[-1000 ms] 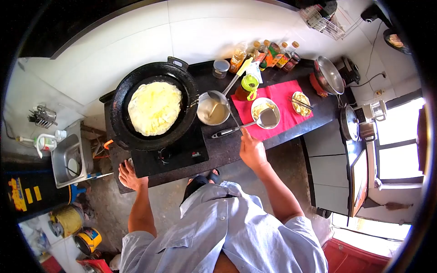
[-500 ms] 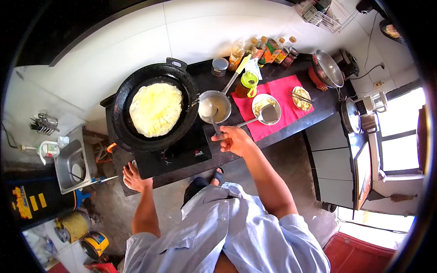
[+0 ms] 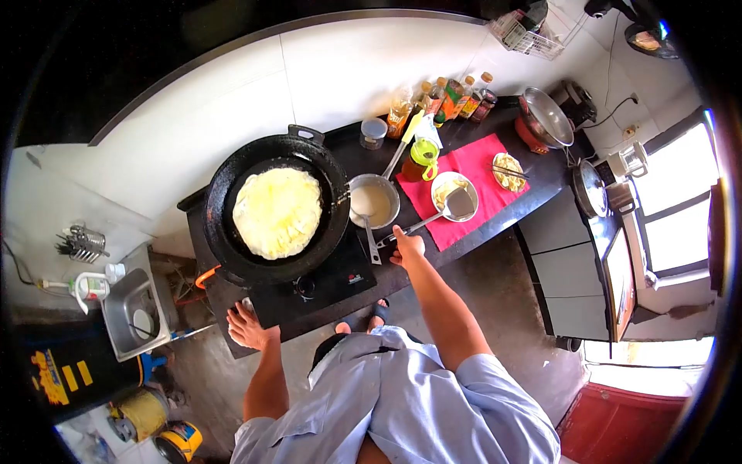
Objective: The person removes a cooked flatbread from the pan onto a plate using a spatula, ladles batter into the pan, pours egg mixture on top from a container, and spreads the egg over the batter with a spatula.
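My right hand [image 3: 408, 249] is at the handle of a metal spatula [image 3: 461, 203], its fingers curled round the grip. The spatula's blade rests over a white bowl [image 3: 444, 185] of pale food on a red cloth [image 3: 488, 153]. Left of that hand, a ladle [image 3: 372, 246] leans in a saucepan [image 3: 393, 203] of pale batter, untouched. My left hand [image 3: 247, 328] lies with spread fingers on the counter's front edge, near a small whitish thing. A pale yellow flatbread [image 3: 277, 213] lies flat in a large black pan [image 3: 220, 197] on the cooktop [image 3: 334, 291].
A green-lidded jar [image 3: 424, 151], a clear jar [image 3: 372, 133] and several bottles [image 3: 456, 99] line the back. A plate of food [image 3: 508, 172] with chopsticks sits on the cloth. Further right is a steel pan [image 3: 547, 117]; at left, a sink [image 3: 131, 305].
My right hand has let go of the ladle, now leaning in the saucepan, and moved to the spatula's handle. My left hand stays at the counter edge. The view has shifted slightly.
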### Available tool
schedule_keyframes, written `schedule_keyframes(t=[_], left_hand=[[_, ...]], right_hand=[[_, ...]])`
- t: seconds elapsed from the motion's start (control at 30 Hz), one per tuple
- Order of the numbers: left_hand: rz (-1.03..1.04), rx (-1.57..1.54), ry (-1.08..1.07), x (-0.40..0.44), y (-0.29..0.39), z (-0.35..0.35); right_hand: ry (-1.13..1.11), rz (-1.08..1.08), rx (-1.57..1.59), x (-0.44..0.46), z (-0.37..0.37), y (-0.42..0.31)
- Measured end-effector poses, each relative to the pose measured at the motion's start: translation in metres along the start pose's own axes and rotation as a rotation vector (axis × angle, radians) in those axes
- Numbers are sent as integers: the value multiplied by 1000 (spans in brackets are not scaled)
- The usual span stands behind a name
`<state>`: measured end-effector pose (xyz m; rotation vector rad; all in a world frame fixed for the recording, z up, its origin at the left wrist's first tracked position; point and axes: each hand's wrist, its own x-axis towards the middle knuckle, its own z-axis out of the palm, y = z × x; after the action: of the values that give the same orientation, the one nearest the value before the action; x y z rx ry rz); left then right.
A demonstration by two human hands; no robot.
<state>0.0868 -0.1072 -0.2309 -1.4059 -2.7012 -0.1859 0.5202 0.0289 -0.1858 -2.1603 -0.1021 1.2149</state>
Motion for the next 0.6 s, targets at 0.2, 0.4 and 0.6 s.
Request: schedule_keyframes(t=[0.2, 0.4, 0.6], left_hand=[[-43, 12, -83, -1, 4, -6], [-18, -67, -36, -1, -4, 5], [129, -85, 88, -4, -19, 16]], right_hand=[[133, -119, 126, 14, 8, 16], [266, -258, 364, -8, 4, 41], [123, -350, 334, -39, -22, 87]])
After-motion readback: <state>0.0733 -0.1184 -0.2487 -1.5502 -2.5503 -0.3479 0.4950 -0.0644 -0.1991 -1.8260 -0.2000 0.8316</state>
